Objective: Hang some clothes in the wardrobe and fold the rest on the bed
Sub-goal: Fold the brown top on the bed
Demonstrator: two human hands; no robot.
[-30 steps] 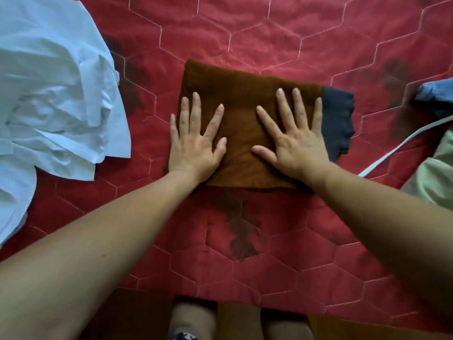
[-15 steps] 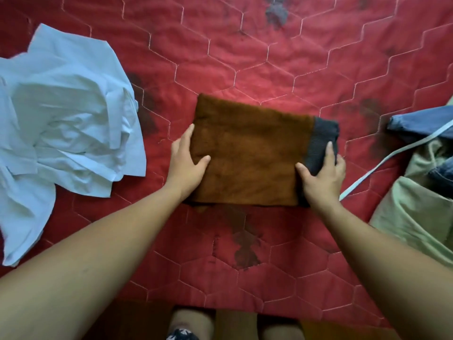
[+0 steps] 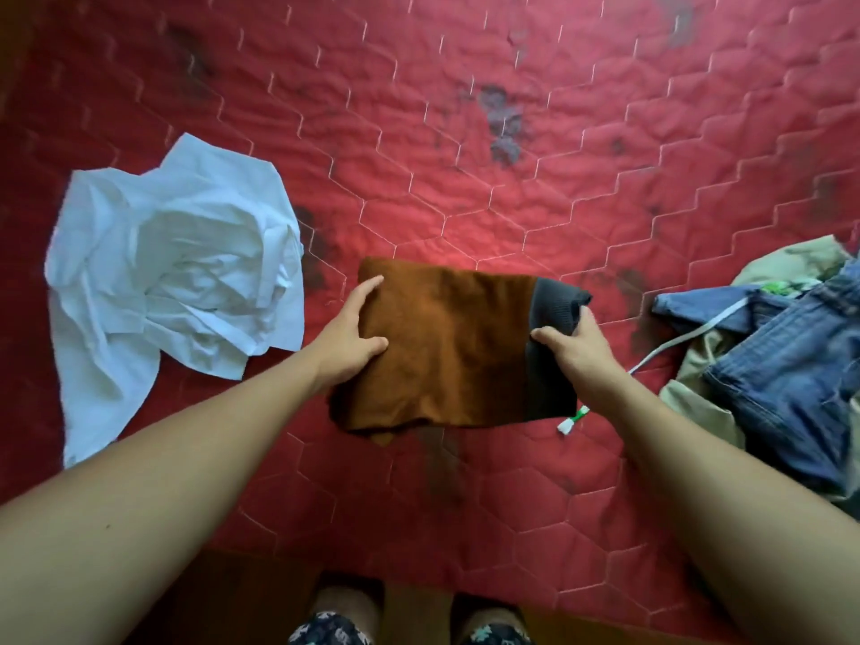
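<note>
A red hexagon-quilted bed (image 3: pixel 465 132), darkly stained, fills the view. Near its front edge, the left grip (image 3: pixel 349 337) and right grip (image 3: pixel 577 346) each clasp 1 end of the folded brown garment (image 3: pixel 446 346); the fingers beneath are hidden. A crumpled white shirt (image 3: pixel 177 281) lies to the left, and jeans (image 3: pixel 786 379) to the right are cut off.

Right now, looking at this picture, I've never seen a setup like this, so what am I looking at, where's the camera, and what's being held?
There is no machine here: these are a person's two bare arms. The one current picture comes from a camera worn on the head, looking forward and down, so the arms reach in from the bottom edge. The surface is a red quilt. The left hand and right hand grip a folded brown garment by its two ends; the right one is on its dark grey band. A crumpled white shirt lies to the left. To the right, jeans are piled with pale green cloth and a white strap.
</note>
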